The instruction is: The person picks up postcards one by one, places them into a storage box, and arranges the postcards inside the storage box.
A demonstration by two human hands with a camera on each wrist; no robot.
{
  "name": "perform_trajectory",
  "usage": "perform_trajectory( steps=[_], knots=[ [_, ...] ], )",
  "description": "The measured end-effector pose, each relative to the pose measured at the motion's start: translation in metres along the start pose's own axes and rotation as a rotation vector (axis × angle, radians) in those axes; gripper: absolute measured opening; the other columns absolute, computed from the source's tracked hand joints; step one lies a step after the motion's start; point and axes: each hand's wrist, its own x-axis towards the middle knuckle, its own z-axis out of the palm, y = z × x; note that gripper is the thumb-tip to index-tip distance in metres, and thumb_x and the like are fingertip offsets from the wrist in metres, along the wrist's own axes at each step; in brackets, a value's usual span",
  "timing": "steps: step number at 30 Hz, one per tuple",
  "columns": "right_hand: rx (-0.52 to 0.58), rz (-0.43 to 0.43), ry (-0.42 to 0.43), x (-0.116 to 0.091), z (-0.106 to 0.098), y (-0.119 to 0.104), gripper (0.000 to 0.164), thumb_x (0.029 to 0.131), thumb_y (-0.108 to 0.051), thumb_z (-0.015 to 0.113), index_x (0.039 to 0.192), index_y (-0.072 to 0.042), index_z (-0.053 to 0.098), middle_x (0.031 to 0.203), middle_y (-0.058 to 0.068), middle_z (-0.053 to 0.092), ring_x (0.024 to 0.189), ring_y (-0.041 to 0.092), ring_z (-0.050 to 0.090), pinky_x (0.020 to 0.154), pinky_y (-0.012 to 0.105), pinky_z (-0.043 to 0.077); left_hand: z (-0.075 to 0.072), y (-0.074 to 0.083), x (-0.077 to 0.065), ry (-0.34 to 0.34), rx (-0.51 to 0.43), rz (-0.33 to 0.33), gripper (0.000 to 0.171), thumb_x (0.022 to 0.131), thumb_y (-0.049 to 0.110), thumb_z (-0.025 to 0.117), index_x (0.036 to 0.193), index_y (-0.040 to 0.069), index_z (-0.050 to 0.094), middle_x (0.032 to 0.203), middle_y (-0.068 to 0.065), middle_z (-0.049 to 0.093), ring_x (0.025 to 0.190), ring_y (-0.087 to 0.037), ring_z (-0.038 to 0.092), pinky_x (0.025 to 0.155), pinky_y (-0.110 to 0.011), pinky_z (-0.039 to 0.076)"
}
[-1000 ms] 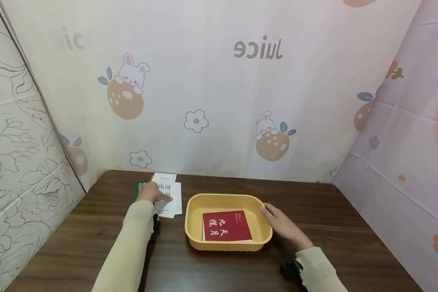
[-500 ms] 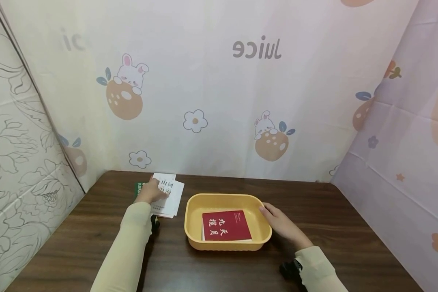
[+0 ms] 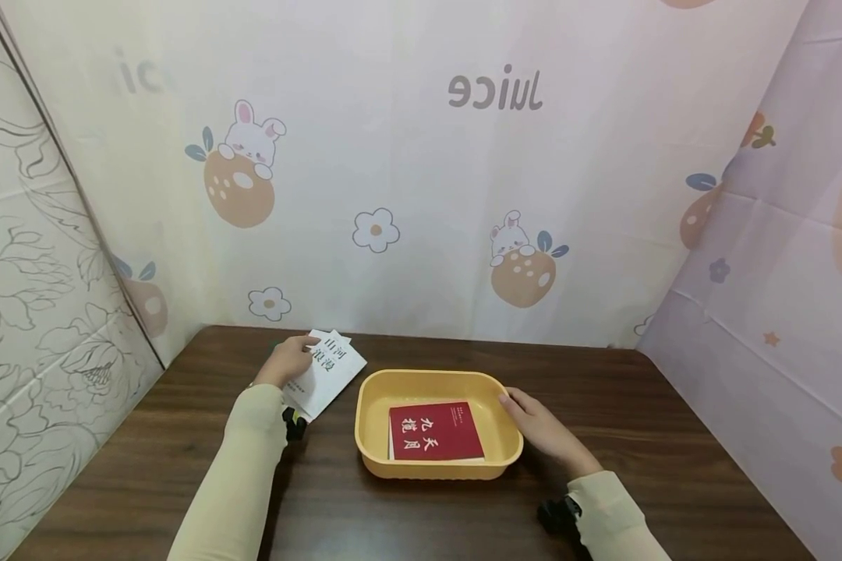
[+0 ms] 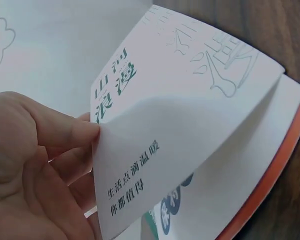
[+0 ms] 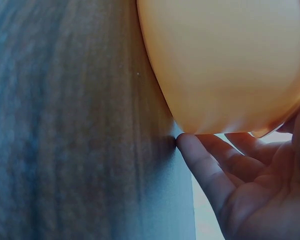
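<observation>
At the far left of the table, my left hand (image 3: 286, 362) pinches the edge of a white booklet (image 3: 326, 378) with dark Chinese lettering. In the left wrist view, the thumb lies on its cover and the fingers go behind it, and the booklet (image 4: 155, 125) is tilted up. Beneath it shows another white booklet (image 4: 270, 142) with an orange-red edge. My right hand (image 3: 543, 428) holds the right side of a yellow plastic basin (image 3: 435, 472), thumb over the rim, fingers against the outer wall. A red booklet (image 3: 435, 432) with white lettering lies inside the basin.
The dark wooden table (image 3: 393, 522) runs back to a printed curtain (image 3: 407, 156) with rabbits and fruit. More curtain hangs along the left and right sides. A dark device (image 3: 560, 516) is strapped at the right wrist.
The top white booklet has turned and shifted to the right in my left hand, lifting off the ones beneath. My right hand and the basin stay in place.
</observation>
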Motion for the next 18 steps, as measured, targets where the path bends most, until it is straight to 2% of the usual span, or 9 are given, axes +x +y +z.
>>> perform_trajectory(
  steps=[5, 12, 18],
  knots=[
    [-0.009, 0.007, 0.001, 0.000, 0.000, -0.002, 0.054, 0.108, -0.036, 0.045, 0.144, 0.004, 0.045, 0.122, 0.016, 0.063, 0.099, 0.021, 0.063, 0.089, 0.042, 0.053, -0.003, 0.002, -0.001, 0.004, -0.014, -0.010, 0.050, 0.099, 0.006, 0.034, 0.148, -0.002, 0.045, 0.136, -0.028, 0.053, 0.104, -0.033, 0.058, 0.088, -0.048, 0.049],
    [-0.023, 0.002, 0.012, 0.000, 0.000, -0.004, 0.052, 0.108, -0.036, 0.044, 0.142, 0.002, 0.047, 0.119, 0.015, 0.063, 0.097, 0.021, 0.063, 0.088, 0.039, 0.053, -0.011, 0.011, -0.003, 0.024, -0.018, 0.033, 0.047, 0.102, 0.010, 0.035, 0.147, -0.001, 0.045, 0.125, -0.025, 0.059, 0.095, -0.030, 0.063, 0.075, -0.041, 0.053],
    [-0.028, 0.004, 0.019, 0.000, 0.001, -0.002, 0.052, 0.108, -0.037, 0.045, 0.142, 0.002, 0.048, 0.119, 0.015, 0.063, 0.097, 0.020, 0.063, 0.088, 0.039, 0.053, -0.017, 0.022, -0.006, 0.043, -0.028, 0.073, 0.045, 0.105, 0.013, 0.035, 0.147, 0.003, 0.046, 0.130, -0.025, 0.057, 0.101, -0.033, 0.063, 0.079, -0.044, 0.054]
  ],
)
